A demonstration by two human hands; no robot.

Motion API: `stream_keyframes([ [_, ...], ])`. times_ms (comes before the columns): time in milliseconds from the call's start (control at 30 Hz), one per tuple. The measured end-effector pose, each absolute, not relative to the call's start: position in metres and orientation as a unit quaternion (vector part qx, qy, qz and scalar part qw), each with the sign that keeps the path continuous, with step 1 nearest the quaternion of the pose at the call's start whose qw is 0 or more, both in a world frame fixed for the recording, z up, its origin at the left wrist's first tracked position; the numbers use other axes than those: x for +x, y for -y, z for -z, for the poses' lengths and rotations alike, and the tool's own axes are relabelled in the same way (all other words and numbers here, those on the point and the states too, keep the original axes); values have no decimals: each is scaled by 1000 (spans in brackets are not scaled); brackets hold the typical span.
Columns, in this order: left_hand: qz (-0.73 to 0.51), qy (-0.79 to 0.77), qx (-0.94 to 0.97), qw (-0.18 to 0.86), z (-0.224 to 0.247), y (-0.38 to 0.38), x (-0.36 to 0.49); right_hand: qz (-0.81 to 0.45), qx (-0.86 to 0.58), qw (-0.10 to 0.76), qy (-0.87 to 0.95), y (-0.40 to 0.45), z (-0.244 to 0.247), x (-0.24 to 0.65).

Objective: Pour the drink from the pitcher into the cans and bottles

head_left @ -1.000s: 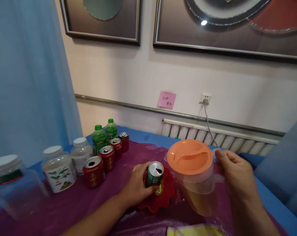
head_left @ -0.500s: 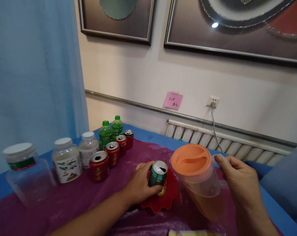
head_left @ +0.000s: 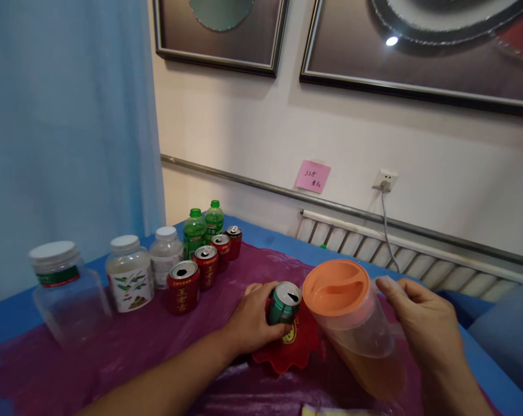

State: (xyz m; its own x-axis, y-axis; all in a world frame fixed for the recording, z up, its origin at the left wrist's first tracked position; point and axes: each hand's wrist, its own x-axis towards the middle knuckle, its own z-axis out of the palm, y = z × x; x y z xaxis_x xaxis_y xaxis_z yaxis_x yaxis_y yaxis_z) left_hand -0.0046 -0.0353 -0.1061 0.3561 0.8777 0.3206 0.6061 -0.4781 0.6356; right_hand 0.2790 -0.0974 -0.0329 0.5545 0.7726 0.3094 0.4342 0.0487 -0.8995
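Observation:
My left hand [head_left: 255,320] is wrapped round a green drink can [head_left: 279,312], opened at its top. The can leans toward the jug, above a red scalloped dish [head_left: 283,353] with a yellow print. My right hand [head_left: 428,326] grips the handle side of a clear plastic jug [head_left: 365,352], which holds a pale brown liquid. An orange lid [head_left: 337,289] covers the jug. The jug is tilted to the left, its lid edge right beside the can's rim. I cannot tell whether they touch, and no stream of liquid shows.
Red cans [head_left: 183,289] stand in a row at the left, with green bottles [head_left: 195,231] behind them. White-lidded clear jars [head_left: 129,277] stand farther left. A purple plastic sheet [head_left: 157,352] covers part of the blue table. A radiator [head_left: 343,237] runs along the wall.
The view has swung slightly left, so the background sits farther right. The jug leans a little more, and its lid is closer to the can. Both hands keep their hold.

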Motion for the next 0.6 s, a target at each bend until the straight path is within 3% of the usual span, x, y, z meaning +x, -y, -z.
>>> stream_keyframes([
  [600,-294,-466,808,208,104,37,-4,-127,-698,539,454,102,29,273],
])
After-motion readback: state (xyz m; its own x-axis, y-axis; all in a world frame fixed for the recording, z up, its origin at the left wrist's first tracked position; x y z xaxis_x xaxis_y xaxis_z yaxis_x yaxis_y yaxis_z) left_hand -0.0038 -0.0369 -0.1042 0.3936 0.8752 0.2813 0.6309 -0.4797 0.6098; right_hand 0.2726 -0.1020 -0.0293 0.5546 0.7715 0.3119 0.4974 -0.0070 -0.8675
